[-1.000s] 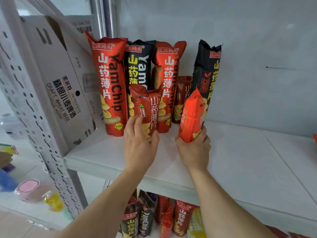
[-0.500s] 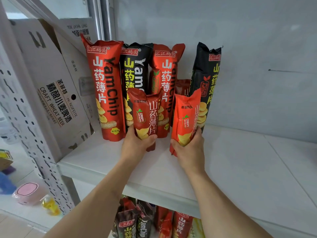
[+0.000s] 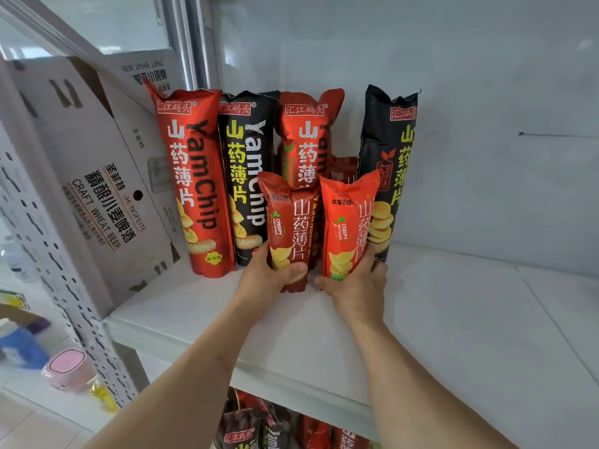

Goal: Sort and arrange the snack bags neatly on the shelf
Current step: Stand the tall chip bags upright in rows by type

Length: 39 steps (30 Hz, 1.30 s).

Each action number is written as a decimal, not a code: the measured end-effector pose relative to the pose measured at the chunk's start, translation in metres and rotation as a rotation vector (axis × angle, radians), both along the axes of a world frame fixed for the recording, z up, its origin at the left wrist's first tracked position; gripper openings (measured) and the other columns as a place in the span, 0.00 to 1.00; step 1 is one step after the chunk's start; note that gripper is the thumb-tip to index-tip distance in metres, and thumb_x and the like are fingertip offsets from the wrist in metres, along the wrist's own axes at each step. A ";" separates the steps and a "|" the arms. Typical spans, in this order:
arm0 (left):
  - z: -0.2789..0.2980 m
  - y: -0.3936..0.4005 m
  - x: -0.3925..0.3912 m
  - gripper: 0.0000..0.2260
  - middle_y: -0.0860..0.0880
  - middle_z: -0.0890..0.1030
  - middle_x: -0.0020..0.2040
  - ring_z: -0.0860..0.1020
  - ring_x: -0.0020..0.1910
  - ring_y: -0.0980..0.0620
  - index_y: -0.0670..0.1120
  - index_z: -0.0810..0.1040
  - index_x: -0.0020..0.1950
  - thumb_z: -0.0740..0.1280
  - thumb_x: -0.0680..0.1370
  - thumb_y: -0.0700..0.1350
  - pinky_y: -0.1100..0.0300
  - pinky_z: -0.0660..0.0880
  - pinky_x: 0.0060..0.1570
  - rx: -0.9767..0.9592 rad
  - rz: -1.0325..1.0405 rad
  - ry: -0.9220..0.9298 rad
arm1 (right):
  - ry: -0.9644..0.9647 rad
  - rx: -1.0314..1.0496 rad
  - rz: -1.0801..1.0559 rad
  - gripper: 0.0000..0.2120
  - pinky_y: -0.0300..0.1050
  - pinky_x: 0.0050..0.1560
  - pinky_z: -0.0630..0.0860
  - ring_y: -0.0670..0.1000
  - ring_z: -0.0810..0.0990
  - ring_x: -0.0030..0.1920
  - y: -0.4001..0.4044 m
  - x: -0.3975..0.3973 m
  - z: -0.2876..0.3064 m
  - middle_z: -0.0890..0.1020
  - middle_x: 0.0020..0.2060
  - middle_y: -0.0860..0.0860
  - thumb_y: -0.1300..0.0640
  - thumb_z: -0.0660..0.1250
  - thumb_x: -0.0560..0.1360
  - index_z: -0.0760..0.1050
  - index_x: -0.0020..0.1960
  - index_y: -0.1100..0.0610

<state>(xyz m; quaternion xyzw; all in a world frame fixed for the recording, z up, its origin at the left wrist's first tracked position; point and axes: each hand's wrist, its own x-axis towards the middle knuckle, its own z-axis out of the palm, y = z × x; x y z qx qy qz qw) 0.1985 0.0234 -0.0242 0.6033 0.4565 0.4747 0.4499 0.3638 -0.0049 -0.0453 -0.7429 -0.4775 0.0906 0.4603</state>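
Two short snack bags stand side by side at the front of the white shelf (image 3: 470, 319). My left hand (image 3: 269, 275) grips the dark red short bag (image 3: 288, 222) near its base. My right hand (image 3: 356, 280) grips the bright orange-red short bag (image 3: 348, 228) near its base. Behind them stands a row of tall bags: a red YamChip bag (image 3: 191, 183), a black YamChip bag (image 3: 246, 176), another red bag (image 3: 306, 137) and a black bag (image 3: 389, 163) at the right. A further short red bag (image 3: 345, 166) is mostly hidden behind the two I hold.
A cardboard beer box (image 3: 90, 176) leans against the shelf's left end, beside a perforated metal upright (image 3: 48, 241). More snack bags (image 3: 259, 429) sit on the shelf below. A pink container (image 3: 66, 367) lies on the floor at left. A grey wall backs the shelf.
My right hand has turned the orange-red bag from edge-on to face front and stood it upright. My left hand's grip moved to the base of the dark red bag. Both bags now stand level.
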 end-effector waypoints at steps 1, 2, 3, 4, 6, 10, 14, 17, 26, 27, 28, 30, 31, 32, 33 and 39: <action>-0.001 0.002 0.001 0.29 0.56 0.82 0.55 0.80 0.51 0.59 0.55 0.71 0.67 0.79 0.69 0.52 0.72 0.75 0.35 0.003 0.007 0.011 | -0.009 0.000 0.000 0.57 0.57 0.62 0.73 0.59 0.67 0.66 0.002 0.000 0.000 0.65 0.65 0.57 0.40 0.80 0.61 0.48 0.77 0.51; -0.001 0.002 0.002 0.30 0.56 0.82 0.56 0.80 0.52 0.58 0.55 0.71 0.67 0.79 0.69 0.53 0.71 0.75 0.37 0.006 0.015 0.020 | -0.027 0.004 0.003 0.58 0.57 0.62 0.73 0.60 0.68 0.65 0.003 0.000 -0.001 0.65 0.65 0.57 0.39 0.80 0.61 0.48 0.77 0.51; -0.002 0.003 0.003 0.31 0.56 0.81 0.56 0.80 0.53 0.58 0.55 0.71 0.68 0.79 0.68 0.54 0.70 0.75 0.39 0.005 0.026 0.028 | -0.048 0.005 0.009 0.59 0.57 0.62 0.73 0.60 0.69 0.64 0.003 0.000 -0.001 0.66 0.64 0.57 0.38 0.80 0.60 0.47 0.77 0.52; -0.002 0.003 0.004 0.31 0.57 0.81 0.57 0.80 0.53 0.59 0.56 0.71 0.68 0.79 0.68 0.55 0.69 0.75 0.40 0.003 0.036 0.028 | -0.062 -0.001 0.018 0.59 0.56 0.62 0.73 0.60 0.69 0.64 0.004 0.000 -0.001 0.66 0.64 0.57 0.36 0.79 0.60 0.47 0.77 0.52; -0.004 0.004 0.005 0.31 0.57 0.81 0.57 0.80 0.53 0.59 0.56 0.70 0.67 0.80 0.68 0.55 0.67 0.78 0.43 0.001 0.052 0.028 | -0.074 -0.034 0.045 0.60 0.56 0.63 0.72 0.60 0.70 0.64 0.006 0.000 -0.002 0.65 0.65 0.58 0.35 0.78 0.60 0.45 0.77 0.52; -0.009 0.002 0.000 0.34 0.59 0.81 0.58 0.81 0.55 0.59 0.57 0.69 0.69 0.80 0.67 0.56 0.56 0.81 0.55 0.005 0.052 0.023 | -0.082 -0.076 0.072 0.61 0.57 0.64 0.71 0.61 0.68 0.66 0.006 0.002 -0.002 0.64 0.68 0.58 0.34 0.77 0.60 0.43 0.78 0.52; -0.006 -0.002 -0.007 0.31 0.60 0.81 0.58 0.80 0.55 0.61 0.58 0.70 0.68 0.79 0.68 0.55 0.58 0.79 0.57 -0.027 0.020 0.046 | -0.063 -0.040 0.098 0.60 0.58 0.65 0.71 0.61 0.68 0.67 0.002 0.003 -0.004 0.64 0.68 0.58 0.36 0.78 0.61 0.44 0.78 0.50; -0.002 -0.003 -0.010 0.29 0.60 0.80 0.59 0.79 0.57 0.60 0.60 0.71 0.66 0.79 0.68 0.57 0.60 0.78 0.57 -0.003 0.014 0.088 | -0.039 -0.009 0.106 0.57 0.59 0.66 0.70 0.61 0.66 0.68 -0.005 0.000 0.000 0.64 0.68 0.58 0.38 0.78 0.63 0.46 0.78 0.50; 0.078 -0.007 -0.058 0.18 0.54 0.80 0.57 0.78 0.52 0.58 0.49 0.77 0.65 0.66 0.79 0.58 0.57 0.80 0.51 0.456 0.322 0.291 | -0.057 0.514 -0.082 0.32 0.53 0.57 0.76 0.50 0.73 0.60 -0.022 -0.031 0.105 0.71 0.60 0.48 0.42 0.67 0.71 0.64 0.71 0.52; 0.090 -0.005 -0.064 0.17 0.55 0.79 0.58 0.78 0.54 0.58 0.49 0.77 0.64 0.67 0.79 0.56 0.57 0.78 0.54 0.527 0.349 0.282 | -0.085 0.545 -0.071 0.32 0.50 0.56 0.76 0.49 0.74 0.59 -0.020 -0.040 0.124 0.71 0.60 0.48 0.40 0.67 0.72 0.65 0.71 0.52; 0.101 -0.001 -0.070 0.17 0.55 0.77 0.60 0.77 0.57 0.57 0.49 0.77 0.64 0.67 0.79 0.55 0.56 0.77 0.57 0.597 0.382 0.267 | -0.110 0.559 -0.045 0.31 0.48 0.54 0.76 0.48 0.74 0.59 -0.015 -0.048 0.141 0.72 0.61 0.48 0.39 0.67 0.73 0.65 0.71 0.51; 0.118 0.007 -0.082 0.19 0.55 0.73 0.66 0.72 0.65 0.55 0.50 0.75 0.67 0.68 0.79 0.55 0.56 0.71 0.65 0.668 0.435 0.211 | -0.121 0.539 0.049 0.30 0.48 0.54 0.78 0.45 0.77 0.56 -0.002 -0.061 0.169 0.73 0.61 0.47 0.38 0.67 0.74 0.66 0.71 0.50; 0.123 0.012 -0.089 0.21 0.55 0.70 0.69 0.68 0.69 0.55 0.51 0.73 0.68 0.68 0.78 0.56 0.57 0.66 0.68 0.664 0.444 0.183 | -0.108 0.515 0.101 0.31 0.47 0.54 0.79 0.44 0.77 0.55 0.005 -0.068 0.180 0.73 0.61 0.46 0.38 0.67 0.74 0.66 0.72 0.50; 0.128 0.017 -0.094 0.23 0.55 0.67 0.71 0.65 0.72 0.55 0.51 0.71 0.70 0.68 0.78 0.57 0.57 0.63 0.70 0.652 0.447 0.162 | -0.103 0.491 0.137 0.31 0.47 0.56 0.79 0.44 0.78 0.56 0.012 -0.074 0.189 0.74 0.62 0.46 0.37 0.67 0.74 0.65 0.72 0.49; 0.131 0.023 -0.099 0.25 0.55 0.64 0.73 0.62 0.74 0.55 0.51 0.69 0.71 0.68 0.77 0.58 0.55 0.61 0.72 0.642 0.450 0.149 | -0.114 0.475 0.153 0.32 0.48 0.58 0.78 0.45 0.77 0.57 0.018 -0.080 0.196 0.74 0.64 0.46 0.37 0.67 0.74 0.65 0.73 0.49; 0.142 0.063 -0.121 0.41 0.55 0.63 0.74 0.65 0.74 0.50 0.56 0.60 0.75 0.70 0.67 0.69 0.39 0.68 0.69 0.416 0.375 0.011 | -0.176 0.470 0.096 0.36 0.51 0.67 0.71 0.51 0.69 0.69 0.049 -0.088 0.237 0.67 0.70 0.51 0.36 0.67 0.73 0.63 0.75 0.51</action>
